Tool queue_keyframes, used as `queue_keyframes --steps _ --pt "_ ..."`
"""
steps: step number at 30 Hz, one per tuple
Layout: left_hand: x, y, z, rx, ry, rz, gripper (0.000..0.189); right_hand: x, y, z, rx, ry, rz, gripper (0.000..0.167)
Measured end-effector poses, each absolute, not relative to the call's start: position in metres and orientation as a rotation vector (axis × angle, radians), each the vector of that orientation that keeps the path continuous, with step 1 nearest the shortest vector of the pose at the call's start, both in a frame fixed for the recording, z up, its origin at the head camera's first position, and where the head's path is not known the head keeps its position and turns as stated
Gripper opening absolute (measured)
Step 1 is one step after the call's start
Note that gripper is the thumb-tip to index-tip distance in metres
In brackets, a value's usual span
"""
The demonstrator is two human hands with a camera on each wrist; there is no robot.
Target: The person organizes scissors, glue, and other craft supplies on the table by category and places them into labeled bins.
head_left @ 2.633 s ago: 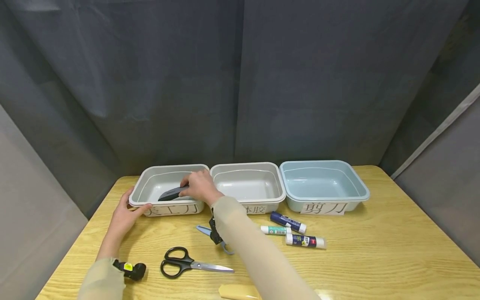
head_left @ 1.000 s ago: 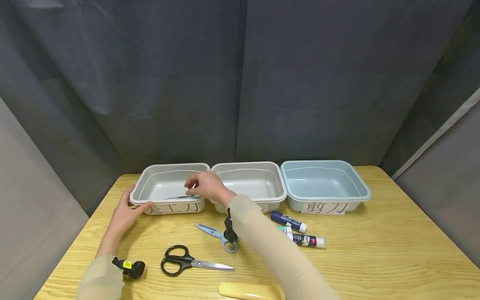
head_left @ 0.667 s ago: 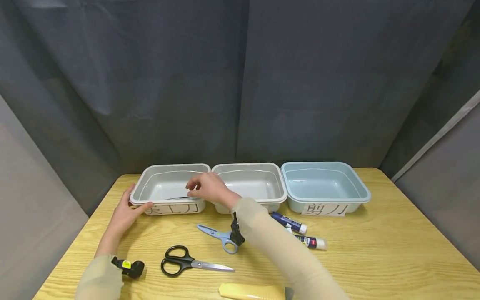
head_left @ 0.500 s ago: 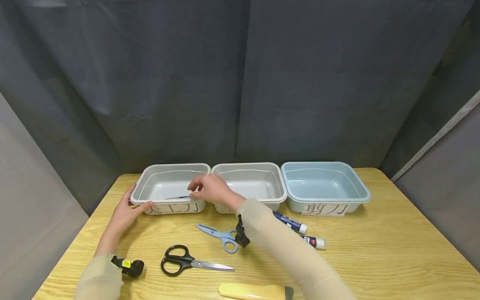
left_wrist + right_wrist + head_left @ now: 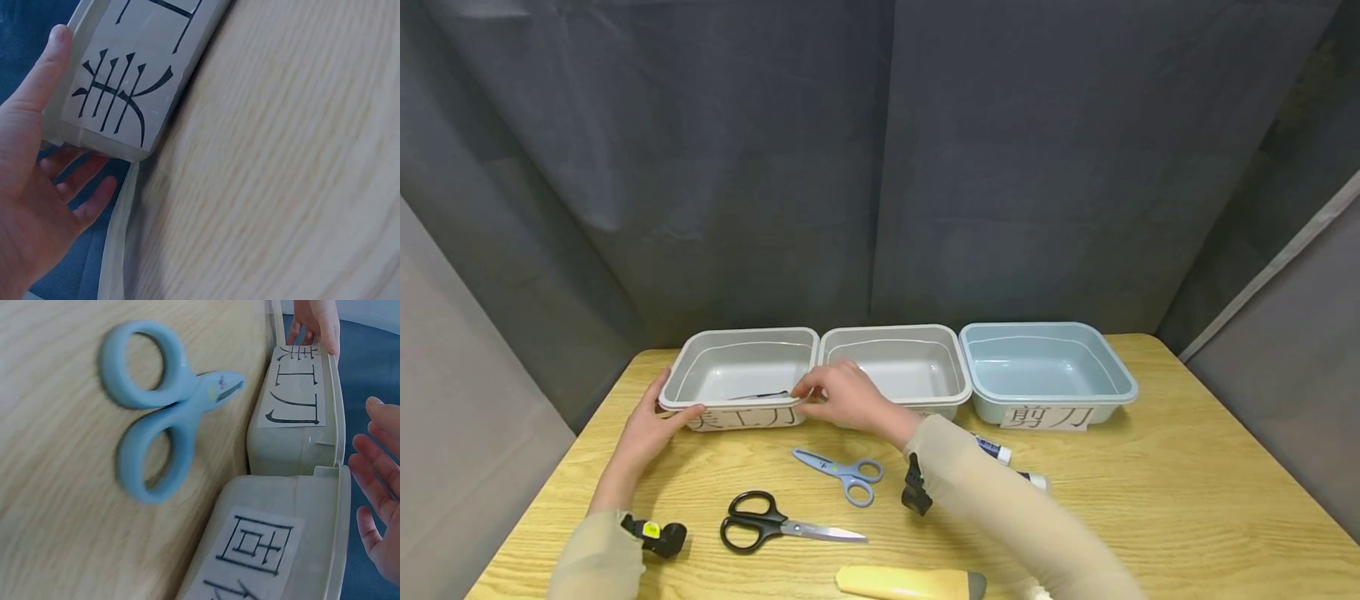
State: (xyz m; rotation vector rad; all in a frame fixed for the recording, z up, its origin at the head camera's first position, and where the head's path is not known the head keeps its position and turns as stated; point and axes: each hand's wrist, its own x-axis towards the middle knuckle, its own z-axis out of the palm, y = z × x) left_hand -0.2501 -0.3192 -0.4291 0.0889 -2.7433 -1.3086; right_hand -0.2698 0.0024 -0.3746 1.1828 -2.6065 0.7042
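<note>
My left hand [image 5: 649, 427] holds the left end of the left grey bin [image 5: 722, 337]. In the left wrist view its thumb [image 5: 47, 72] lies along the rim and the other fingers reach below the corner. Inside that bin, by the front wall, a thin dark strip of the utility knife [image 5: 760, 396] shows; the front rim hides the rest. My right hand [image 5: 859, 402] is over the bin's front right corner, near the middle grey bin [image 5: 895, 331]. Its fingers [image 5: 375, 469] are relaxed and spread in the right wrist view, with nothing held.
Blue scissors [image 5: 846, 475], black-handled scissors [image 5: 775, 527] and a yellow utility knife [image 5: 910, 582] lie on the wooden table [image 5: 1150, 517]. A light-blue bin [image 5: 1048, 400] stands right of the middle one. Glue sticks [image 5: 992, 450] are partly hidden behind the right sleeve.
The right hand has let go of the dark utility knife inside the left bin and drawn back rightward and toward me. The left hand has stayed at the bin's end.
</note>
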Motion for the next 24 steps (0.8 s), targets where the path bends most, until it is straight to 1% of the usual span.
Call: queue_keyframes --steps 14,24 --pt "-0.25 -0.319 -0.428 0.077 -2.735 -1.301 0.098 -0.254 0.024 -0.38 1.226 -2.551 0.66 0.02" --pt "-0.25 -0.32 -0.431 0.083 -2.728 -1.309 0.099 -0.245 0.038 -0.381 1.245 -2.555 0.715 0.026"
